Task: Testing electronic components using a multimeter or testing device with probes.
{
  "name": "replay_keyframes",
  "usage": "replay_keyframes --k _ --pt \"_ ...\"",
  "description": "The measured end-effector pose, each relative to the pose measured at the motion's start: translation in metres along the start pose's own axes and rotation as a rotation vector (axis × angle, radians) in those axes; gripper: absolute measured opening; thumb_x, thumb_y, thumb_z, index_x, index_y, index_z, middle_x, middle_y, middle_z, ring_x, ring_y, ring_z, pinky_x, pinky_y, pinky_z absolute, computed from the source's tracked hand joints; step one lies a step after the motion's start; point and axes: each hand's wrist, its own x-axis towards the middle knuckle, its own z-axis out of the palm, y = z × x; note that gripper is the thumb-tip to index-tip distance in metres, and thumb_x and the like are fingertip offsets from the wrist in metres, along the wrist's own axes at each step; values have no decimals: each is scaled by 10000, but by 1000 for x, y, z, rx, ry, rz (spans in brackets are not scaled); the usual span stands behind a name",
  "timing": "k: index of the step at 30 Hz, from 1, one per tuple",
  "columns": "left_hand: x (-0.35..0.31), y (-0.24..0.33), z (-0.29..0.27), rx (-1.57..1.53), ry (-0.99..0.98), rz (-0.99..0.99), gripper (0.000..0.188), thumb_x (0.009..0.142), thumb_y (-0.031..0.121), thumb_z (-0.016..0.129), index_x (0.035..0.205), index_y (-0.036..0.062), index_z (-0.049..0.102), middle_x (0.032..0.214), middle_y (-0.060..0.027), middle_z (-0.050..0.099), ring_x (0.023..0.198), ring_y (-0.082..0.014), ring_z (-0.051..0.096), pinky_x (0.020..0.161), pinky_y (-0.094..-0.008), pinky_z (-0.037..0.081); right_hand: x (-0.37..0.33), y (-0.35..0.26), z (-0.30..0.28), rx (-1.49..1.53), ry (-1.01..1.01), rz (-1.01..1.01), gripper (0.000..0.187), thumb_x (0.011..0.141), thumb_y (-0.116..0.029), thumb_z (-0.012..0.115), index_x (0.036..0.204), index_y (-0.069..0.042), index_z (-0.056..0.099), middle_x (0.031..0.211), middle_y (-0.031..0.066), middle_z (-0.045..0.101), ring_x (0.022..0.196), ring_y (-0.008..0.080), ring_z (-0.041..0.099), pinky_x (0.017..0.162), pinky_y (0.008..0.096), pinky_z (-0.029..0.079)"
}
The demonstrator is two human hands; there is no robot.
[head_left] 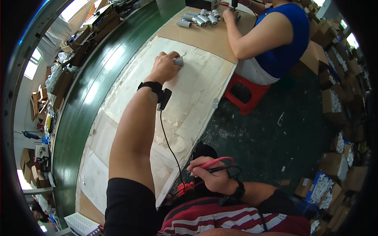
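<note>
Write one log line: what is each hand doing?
left hand: grip on small grey cylinder on white table | right hand: holds red and black probes near lap

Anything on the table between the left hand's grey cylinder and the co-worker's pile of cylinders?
Nothing: in the head view, only bare tabletop separates the grey cylinder in the left hand from the pile of cylinders.

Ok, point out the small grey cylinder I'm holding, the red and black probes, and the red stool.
Grey cylinder (179, 61), head view, its exposed end.
Red and black probes (214, 165), head view, mid-shaft beside the fingers.
Red stool (252, 98), head view, seat edge.
</note>
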Motion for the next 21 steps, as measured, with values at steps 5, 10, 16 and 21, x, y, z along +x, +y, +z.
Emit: replay_keyframes --k 5,10,16,21 --pt "-110 -16 -33 -135 101 -31 448 843 202 798 1263 119 669 1211 -182 645 1135 -334 616 997 -385 498 -6 3 19 40 -33 -4 165 1017 -86 638 1157 3 642 1032 112 723 847 138 676 750 269 556" --pt "-310 -42 -68 -528 186 -333 387 897 164 769 1260 85 660 1127 -105 638 993 -213 623 918 -324 514 -15 2 49 50 -71 -118 209 1030 -139 639 1194 -10 623 1017 132 721 817 147 673 716 271 553" --pt "-550 -35 -86 -1035 423 -528 421 905 114 775 1294 45 627 1029 -35 648 896 -107 577 807 -263 495 -29 17 95 149 -179 -109 233 1036 -140 623 1228 -9 605 1005 159 720 737 174 661 656 274 534" --pt "-658 -49 -82 -1002 682 -582 465 891 105 782 1315 18 611 1186 -84 616 1002 -156 599 859 -300 513 -47 23 156 138 -267 -115 245 1040 -149 618 1226 11 602 962 166 724 722 181 661 634 277 531"
